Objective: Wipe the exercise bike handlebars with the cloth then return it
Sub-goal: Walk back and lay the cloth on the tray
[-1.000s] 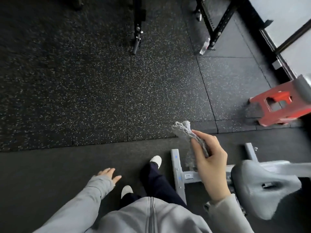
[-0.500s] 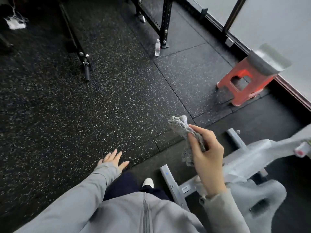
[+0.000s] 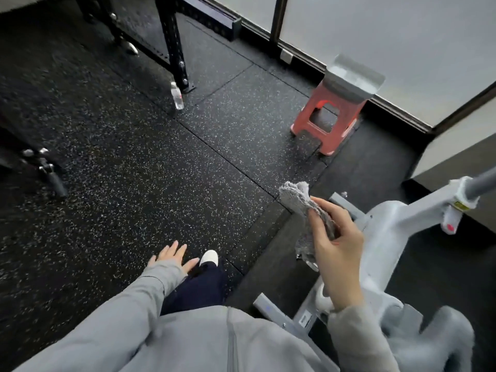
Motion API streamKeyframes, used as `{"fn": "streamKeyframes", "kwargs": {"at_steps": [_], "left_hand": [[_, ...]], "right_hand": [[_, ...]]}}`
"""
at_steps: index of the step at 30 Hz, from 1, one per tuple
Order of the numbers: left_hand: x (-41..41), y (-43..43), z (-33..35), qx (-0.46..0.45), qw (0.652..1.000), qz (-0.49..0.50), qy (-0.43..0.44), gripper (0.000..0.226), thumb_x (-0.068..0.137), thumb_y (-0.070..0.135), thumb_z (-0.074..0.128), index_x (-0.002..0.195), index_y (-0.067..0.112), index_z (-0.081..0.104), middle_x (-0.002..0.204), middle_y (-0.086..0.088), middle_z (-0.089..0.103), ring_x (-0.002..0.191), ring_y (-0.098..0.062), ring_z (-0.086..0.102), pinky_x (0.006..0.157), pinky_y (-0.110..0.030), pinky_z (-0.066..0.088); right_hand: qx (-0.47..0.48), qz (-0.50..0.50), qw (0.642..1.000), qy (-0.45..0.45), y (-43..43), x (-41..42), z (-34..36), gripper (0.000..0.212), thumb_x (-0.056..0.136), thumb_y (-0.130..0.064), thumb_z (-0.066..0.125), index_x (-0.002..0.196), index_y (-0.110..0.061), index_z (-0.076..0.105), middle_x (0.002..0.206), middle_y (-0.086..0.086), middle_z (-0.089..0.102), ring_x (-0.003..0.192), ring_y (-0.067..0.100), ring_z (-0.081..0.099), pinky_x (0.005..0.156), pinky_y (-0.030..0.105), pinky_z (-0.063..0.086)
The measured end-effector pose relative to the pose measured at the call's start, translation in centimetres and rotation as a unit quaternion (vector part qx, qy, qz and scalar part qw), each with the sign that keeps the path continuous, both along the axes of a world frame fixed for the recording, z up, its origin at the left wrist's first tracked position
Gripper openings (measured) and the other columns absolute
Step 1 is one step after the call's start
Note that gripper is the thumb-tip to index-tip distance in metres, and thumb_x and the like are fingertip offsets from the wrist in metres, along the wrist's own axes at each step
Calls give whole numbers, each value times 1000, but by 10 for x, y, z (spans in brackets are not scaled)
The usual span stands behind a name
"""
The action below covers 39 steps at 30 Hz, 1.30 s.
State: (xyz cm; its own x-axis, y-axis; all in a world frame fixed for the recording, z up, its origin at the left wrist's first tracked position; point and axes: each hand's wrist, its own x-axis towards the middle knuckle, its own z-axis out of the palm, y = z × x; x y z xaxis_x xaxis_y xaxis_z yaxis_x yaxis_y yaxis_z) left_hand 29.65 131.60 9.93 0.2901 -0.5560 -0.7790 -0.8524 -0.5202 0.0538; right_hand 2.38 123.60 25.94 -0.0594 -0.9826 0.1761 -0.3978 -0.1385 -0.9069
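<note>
Right hand [image 3: 336, 245] pinching bunched grey cloth [image 3: 304, 208] above bike frame [image 3: 386, 232]; left hand [image 3: 171, 257] spread, holding nothing. Handlebars not in view yet. Prob best: shake cloth flat, wrap round bar, don't just dab lol.

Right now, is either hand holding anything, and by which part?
The right hand pinches the grey cloth around its bunched middle, both ends hanging free. The left hand is open and empty.
</note>
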Motion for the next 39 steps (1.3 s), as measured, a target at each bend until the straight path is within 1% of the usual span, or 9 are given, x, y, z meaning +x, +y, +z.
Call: {"fn": "streamKeyframes", "kwargs": {"at_steps": [7, 11, 15, 18, 24, 26, 29, 35, 39], "left_hand": [[77, -105, 11, -17, 999, -36, 11, 66, 92, 60, 24, 147, 30, 6, 159, 8, -5, 145, -14, 3, 120, -41, 10], [95, -142, 11, -3, 998, -54, 18, 67, 91, 62, 23, 147, 31, 5, 158, 9, -5, 145, -13, 3, 119, -42, 10], [102, -184, 6, 16, 996, -81, 14, 68, 90, 63, 23, 147, 31, 6, 159, 10, -3, 145, -13, 4, 120, -41, 10], [99, -227, 5, 17, 994, -104, 12, 68, 90, 63, 22, 147, 30, 7, 159, 9, 0, 145, -14, 6, 120, -41, 12], [79, -329, 3, 24, 985, -169, -7, 68, 91, 63, 21, 148, 28, 7, 159, 7, 5, 145, -14, 6, 120, -40, 13], [66, -372, 4, 22, 984, -178, -11, 68, 91, 63, 22, 148, 28, 8, 159, 7, 5, 145, -14, 7, 120, -40, 13], [44, -440, 12, 2, 980, -196, -14, 68, 90, 63, 25, 147, 28, 10, 158, 7, 7, 145, -14, 9, 120, -39, 14], [7, -554, 24, -47, 972, -232, -2, 67, 90, 62, 27, 147, 29, 15, 158, 7, 11, 144, -12, 12, 120, -38, 15], [-4, -618, 21, -41, 968, -249, 3, 65, 91, 60, 28, 147, 28, 15, 158, 7, 10, 144, -12, 13, 120, -38, 15]], "right_hand": [[-21, -35, 999, 27, -70, 72, 22, 21, 83, -29, 62, 103, -26, 67, 93, -7, 66, 88, -3, 60, 79, 5, 40], [-9, -53, 998, 34, -101, 88, 27, 20, 84, -18, 65, 104, -19, 69, 96, -2, 67, 92, -3, 60, 82, 6, 41], [-8, -81, 997, 20, -139, 93, 26, 21, 83, -23, 63, 103, -19, 69, 95, -5, 66, 91, -5, 60, 82, 6, 41], [-3, -100, 995, 19, -175, 87, 20, 23, 84, -12, 66, 103, -24, 67, 96, -6, 66, 92, -5, 60, 82, 6, 42], [6, -120, 993, 6, -262, 67, 9, 22, 84, -7, 67, 103, -19, 69, 96, -2, 68, 93, -5, 61, 83, 4, 41], [-5, -128, 992, 6, -299, 56, 13, 20, 84, -12, 66, 103, -19, 69, 94, -4, 67, 92, -6, 60, 82, 3, 40], [-9, -138, 990, -3, -350, 38, 23, 24, 82, -27, 61, 103, -20, 68, 95, -3, 67, 91, 0, 62, 80, 5, 43], [0, -172, 985, -12, -433, 3, 34, 22, 84, -17, 65, 103, -27, 66, 98, -3, 67, 94, 8, 62, 84, 17, 48], [1, -203, 979, -21, -485, -12, 31, 23, 82, -29, 62, 104, -27, 66, 99, -3, 67, 95, 6, 63, 83, 14, 48]]}}
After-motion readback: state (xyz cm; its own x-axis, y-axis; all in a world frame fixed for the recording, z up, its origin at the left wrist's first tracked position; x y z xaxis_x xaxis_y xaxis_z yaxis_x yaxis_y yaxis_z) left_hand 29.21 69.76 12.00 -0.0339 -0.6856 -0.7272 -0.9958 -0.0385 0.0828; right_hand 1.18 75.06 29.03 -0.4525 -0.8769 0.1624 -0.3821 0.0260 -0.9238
